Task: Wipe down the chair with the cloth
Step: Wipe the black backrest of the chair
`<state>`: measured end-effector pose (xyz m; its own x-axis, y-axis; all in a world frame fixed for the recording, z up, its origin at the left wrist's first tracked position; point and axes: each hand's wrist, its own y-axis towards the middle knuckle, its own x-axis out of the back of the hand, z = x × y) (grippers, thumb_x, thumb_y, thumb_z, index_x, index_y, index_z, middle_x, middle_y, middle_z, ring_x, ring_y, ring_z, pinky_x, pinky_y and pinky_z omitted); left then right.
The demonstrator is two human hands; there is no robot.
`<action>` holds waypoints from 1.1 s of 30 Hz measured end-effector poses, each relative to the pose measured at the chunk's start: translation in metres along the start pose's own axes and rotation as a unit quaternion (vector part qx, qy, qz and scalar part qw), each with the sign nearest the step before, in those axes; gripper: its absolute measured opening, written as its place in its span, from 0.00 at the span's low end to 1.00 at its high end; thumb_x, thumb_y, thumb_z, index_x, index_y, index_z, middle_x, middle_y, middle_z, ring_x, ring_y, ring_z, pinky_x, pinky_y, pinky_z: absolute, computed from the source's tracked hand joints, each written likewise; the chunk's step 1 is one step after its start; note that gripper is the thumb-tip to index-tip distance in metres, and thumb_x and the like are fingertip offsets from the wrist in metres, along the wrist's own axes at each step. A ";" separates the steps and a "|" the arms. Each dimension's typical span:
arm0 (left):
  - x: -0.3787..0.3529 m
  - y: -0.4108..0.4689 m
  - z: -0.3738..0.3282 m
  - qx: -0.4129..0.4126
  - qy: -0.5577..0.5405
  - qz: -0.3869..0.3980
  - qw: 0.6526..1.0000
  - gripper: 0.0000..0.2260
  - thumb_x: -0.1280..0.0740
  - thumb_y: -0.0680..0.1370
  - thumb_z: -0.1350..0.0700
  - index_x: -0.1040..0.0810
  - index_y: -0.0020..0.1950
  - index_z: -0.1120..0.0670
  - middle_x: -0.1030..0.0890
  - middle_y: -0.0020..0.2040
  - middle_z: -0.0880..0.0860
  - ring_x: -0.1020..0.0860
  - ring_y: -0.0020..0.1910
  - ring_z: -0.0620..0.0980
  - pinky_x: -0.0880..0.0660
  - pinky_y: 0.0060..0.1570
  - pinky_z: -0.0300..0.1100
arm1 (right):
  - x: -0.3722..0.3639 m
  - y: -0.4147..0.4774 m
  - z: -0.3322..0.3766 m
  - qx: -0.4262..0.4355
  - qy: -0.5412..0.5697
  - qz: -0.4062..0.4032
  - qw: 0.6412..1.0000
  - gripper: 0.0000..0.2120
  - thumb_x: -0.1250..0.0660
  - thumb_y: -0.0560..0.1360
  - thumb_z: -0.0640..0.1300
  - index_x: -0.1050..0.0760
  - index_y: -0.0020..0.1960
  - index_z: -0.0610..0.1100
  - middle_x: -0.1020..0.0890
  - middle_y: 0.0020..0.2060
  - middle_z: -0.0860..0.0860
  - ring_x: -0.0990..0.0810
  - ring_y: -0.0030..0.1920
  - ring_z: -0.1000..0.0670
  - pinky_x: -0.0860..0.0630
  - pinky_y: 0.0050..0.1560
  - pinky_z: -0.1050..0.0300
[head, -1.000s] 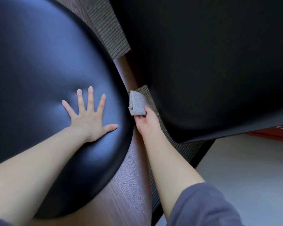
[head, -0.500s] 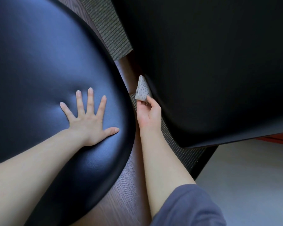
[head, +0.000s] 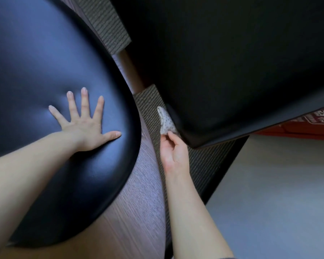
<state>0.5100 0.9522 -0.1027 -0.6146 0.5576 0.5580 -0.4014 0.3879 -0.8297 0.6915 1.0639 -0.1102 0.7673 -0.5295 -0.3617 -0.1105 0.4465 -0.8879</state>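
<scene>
A glossy black padded chair part [head: 45, 71] fills the left side, and a second matte black chair part [head: 223, 62] fills the upper right. My left hand [head: 84, 124] lies flat on the glossy cushion with its fingers spread. My right hand [head: 173, 152] pinches a small grey dotted cloth [head: 166, 121] at the fingertips. The cloth presses against the lower left edge of the matte black part.
Dark wood-grain floor [head: 135, 212] lies between the two black parts. Strips of grey ribbed carpet [head: 148, 105] run under the right part and at the top [head: 108, 25]. Pale floor [head: 279, 193] and a red box [head: 307, 126] with printed characters sit at the right.
My right hand has drawn the cloth back toward me along the edge of the matte black part. My left hand has stayed flat on the cushion.
</scene>
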 end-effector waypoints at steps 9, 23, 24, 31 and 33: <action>0.003 -0.005 -0.002 0.001 0.005 0.000 1.000 0.49 0.47 0.69 0.23 0.70 0.77 0.45 0.78 0.73 0.54 0.75 0.72 0.62 0.63 0.65 0.75 | 0.020 -0.035 0.029 0.062 -0.115 0.018 0.991 0.28 0.48 0.74 0.18 0.30 0.64 0.43 0.25 0.62 0.41 0.23 0.60 0.43 0.21 0.55 0.52; -0.003 -0.041 -0.018 -0.037 0.050 0.067 0.996 0.49 0.43 0.73 0.27 0.69 0.77 0.49 0.75 0.75 0.56 0.72 0.74 0.62 0.55 0.67 0.75 | 0.018 -0.079 0.089 0.127 -0.449 0.021 0.884 0.25 0.39 0.72 0.21 0.30 0.63 0.42 0.20 0.56 0.45 0.20 0.59 0.43 0.23 0.62 0.45; -0.004 -0.045 -0.018 -0.041 0.053 0.071 0.995 0.48 0.43 0.73 0.27 0.69 0.77 0.49 0.75 0.75 0.56 0.71 0.75 0.62 0.54 0.67 0.75 | 0.016 -0.081 0.095 0.140 -0.471 0.018 0.871 0.25 0.37 0.71 0.23 0.30 0.64 0.41 0.20 0.56 0.44 0.20 0.60 0.42 0.24 0.63 0.44; -0.015 -0.064 -0.015 -0.054 0.061 0.085 0.993 0.46 0.41 0.75 0.31 0.68 0.78 0.48 0.73 0.76 0.55 0.70 0.75 0.61 0.51 0.68 0.74 | -0.018 -0.101 0.133 0.180 -0.578 0.004 0.796 0.28 0.33 0.64 0.34 0.28 0.63 0.47 0.20 0.58 0.45 0.19 0.58 0.46 0.25 0.64 0.40; -0.015 -0.069 -0.016 -0.054 0.060 0.091 0.993 0.46 0.40 0.76 0.33 0.68 0.78 0.48 0.73 0.76 0.55 0.69 0.76 0.60 0.50 0.69 0.73 | -0.025 -0.106 0.141 0.189 -0.597 0.001 0.780 0.29 0.32 0.66 0.32 0.30 0.65 0.47 0.20 0.59 0.46 0.20 0.59 0.46 0.26 0.65 0.41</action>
<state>0.5578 0.9285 -0.0534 -0.5819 0.7064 0.4030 -0.2130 0.3458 -0.9138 0.7731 1.1319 0.0331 0.8335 0.4192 0.3598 -0.0912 0.7468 -0.6588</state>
